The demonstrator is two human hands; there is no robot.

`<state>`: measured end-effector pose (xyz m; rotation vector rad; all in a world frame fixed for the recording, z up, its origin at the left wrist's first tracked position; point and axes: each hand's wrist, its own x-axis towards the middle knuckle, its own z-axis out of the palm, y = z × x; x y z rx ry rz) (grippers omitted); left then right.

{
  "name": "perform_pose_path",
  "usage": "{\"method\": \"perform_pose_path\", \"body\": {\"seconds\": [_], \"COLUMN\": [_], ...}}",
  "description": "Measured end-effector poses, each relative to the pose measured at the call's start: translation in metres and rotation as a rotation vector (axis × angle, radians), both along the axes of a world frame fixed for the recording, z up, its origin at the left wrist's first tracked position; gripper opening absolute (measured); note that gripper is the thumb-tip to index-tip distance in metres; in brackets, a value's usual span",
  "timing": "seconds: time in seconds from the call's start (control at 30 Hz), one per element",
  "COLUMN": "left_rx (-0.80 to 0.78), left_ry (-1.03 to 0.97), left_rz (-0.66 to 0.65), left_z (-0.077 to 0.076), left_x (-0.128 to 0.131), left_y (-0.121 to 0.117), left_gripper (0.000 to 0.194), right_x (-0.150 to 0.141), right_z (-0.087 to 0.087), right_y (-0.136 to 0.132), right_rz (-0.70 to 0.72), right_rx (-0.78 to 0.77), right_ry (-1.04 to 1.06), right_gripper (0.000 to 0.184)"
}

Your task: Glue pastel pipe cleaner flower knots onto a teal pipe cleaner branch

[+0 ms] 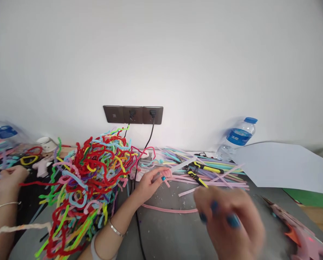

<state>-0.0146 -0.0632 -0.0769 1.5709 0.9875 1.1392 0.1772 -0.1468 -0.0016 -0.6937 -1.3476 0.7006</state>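
My left hand (148, 185) pinches a small pink coiled pipe cleaner (167, 173) between thumb and fingers, above the grey table. Just beyond it, a translucent whitish stick (183, 164) lies slanted over pastel pipe cleaners (234, 177). My right hand (229, 220) is raised close to the camera and blurred by motion, its fingers curled together; whatever is in them cannot be made out. A long pink pipe cleaner (172, 210) runs across the table and passes out of sight at my right hand. Yellow-and-black pliers (209, 168) lie beyond that hand.
A big tangle of coloured pipe cleaners (96, 173) fills the left. A black cable (136, 213) crosses the table from the wall sockets (133, 115). At right are a water bottle (238, 139), white sheets (286, 166) and a pink glue gun (305, 238). Another person's hands (12, 180) work far left.
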Motion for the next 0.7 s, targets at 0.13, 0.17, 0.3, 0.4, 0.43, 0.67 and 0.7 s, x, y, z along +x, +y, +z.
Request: {"method": "perform_pose_path", "body": {"seconds": [0.13, 0.17, 0.3, 0.4, 0.43, 0.67, 0.7], "left_rx": [-0.022, -0.027, -0.021, -0.001, 0.005, 0.014, 0.013], "left_ry": [-0.022, -0.028, -0.05, -0.049, -0.045, 0.004, 0.01], "left_rz": [0.046, 0.048, 0.039, 0.035, 0.035, 0.008, 0.004], "left_z": [-0.002, -0.002, -0.001, -0.001, -0.002, -0.004, -0.004], "left_x": [-0.002, -0.002, 0.0, 0.002, 0.003, 0.006, 0.006], "left_y": [0.001, 0.001, 0.001, 0.001, 0.001, -0.002, -0.002], "left_gripper": [0.04, 0.041, 0.04, 0.037, 0.036, 0.035, 0.036], "right_x": [-0.002, -0.001, -0.002, -0.003, -0.003, 0.001, 0.001], "right_z": [-0.054, -0.066, -0.097, -0.101, -0.102, -0.105, -0.105], "right_y": [0.067, 0.076, 0.087, 0.084, 0.084, 0.085, 0.086], "right_rz": [-0.166, -0.146, -0.005, 0.094, 0.114, 0.178, 0.182], "right_rx": [-0.146, -0.176, -0.253, -0.297, -0.307, -0.353, -0.355], "right_ry": [-0.11, -0.136, -0.208, -0.234, -0.236, -0.178, -0.174], "right_gripper": [0.051, 0.052, 0.051, 0.047, 0.046, 0.045, 0.045]}}
